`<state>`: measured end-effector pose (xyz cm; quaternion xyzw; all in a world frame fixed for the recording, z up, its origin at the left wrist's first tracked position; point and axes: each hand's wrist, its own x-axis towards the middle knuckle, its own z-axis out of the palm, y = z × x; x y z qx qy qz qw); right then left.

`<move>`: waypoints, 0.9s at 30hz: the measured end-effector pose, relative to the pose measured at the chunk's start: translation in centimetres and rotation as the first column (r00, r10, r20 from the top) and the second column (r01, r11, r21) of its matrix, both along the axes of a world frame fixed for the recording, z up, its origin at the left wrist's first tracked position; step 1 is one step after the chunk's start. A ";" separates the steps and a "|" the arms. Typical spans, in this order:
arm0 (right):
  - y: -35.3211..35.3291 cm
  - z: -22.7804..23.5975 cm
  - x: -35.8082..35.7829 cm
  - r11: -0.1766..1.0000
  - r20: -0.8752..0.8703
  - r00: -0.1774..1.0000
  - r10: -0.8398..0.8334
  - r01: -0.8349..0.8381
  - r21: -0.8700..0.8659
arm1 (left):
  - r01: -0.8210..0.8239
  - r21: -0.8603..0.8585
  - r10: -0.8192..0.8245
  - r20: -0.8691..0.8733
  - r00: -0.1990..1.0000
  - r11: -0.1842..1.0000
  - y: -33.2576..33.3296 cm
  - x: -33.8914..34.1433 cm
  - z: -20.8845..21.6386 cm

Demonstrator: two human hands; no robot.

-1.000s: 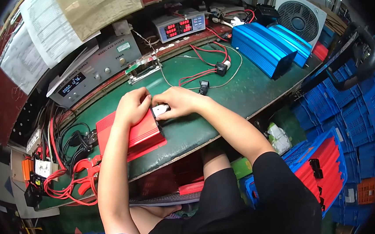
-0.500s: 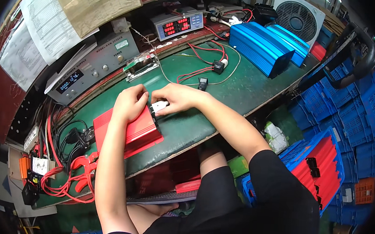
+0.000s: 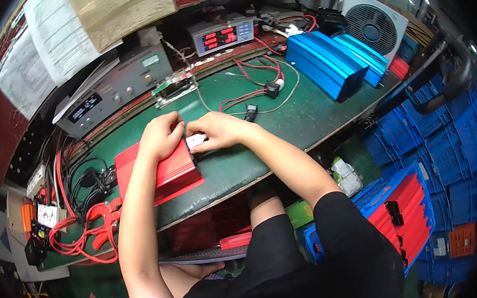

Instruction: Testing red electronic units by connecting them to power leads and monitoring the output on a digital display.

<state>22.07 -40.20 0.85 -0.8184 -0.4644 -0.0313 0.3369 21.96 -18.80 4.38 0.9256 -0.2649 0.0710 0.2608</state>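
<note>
A red ribbed metal box (image 3: 176, 170), like a power inverter, lies at the bench's front edge. My left hand (image 3: 161, 135) rests on its top far edge, fingers curled over the corner; whether they grip anything else is hidden. At the box's right end face, my right hand (image 3: 217, 130) pinches a white plug (image 3: 196, 142) between thumb and fingers. The plug sits against that end; how deep it goes cannot be seen. Red clamps (image 3: 104, 214) on red cables lie by the box's left end, beside a bundle of black cords (image 3: 93, 179).
Two blue ribbed boxes (image 3: 326, 63) and a fan (image 3: 371, 28) stand at the back right. A grey power supply (image 3: 117, 86) and a meter with red digits (image 3: 220, 35) line the back. Red wires with a black connector (image 3: 272, 89) cross the green bench (image 3: 302, 117). Blue crates (image 3: 435, 136) stack at right.
The white plug has come closer to the box's end face; the dark gap seen between them before no longer shows. My left hand stays on the box. The whole view has shifted slightly.
</note>
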 end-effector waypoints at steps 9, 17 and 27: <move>0.4 0.1 -0.3 0.999 -0.007 1.000 -0.007 0.007 0.051 | 0.003 0.000 -0.003 0.004 1.000 1.000 0.5 0.1 -0.4; 0.3 0.1 -0.2 0.999 -0.045 0.999 0.015 -0.013 0.045 | 0.004 0.008 -0.004 0.027 1.000 1.000 0.4 0.2 -0.2; 0.4 0.4 -0.3 1.000 -0.049 0.999 -0.009 0.010 0.003 | -0.028 0.011 0.028 -0.031 0.999 1.000 0.6 0.0 -0.1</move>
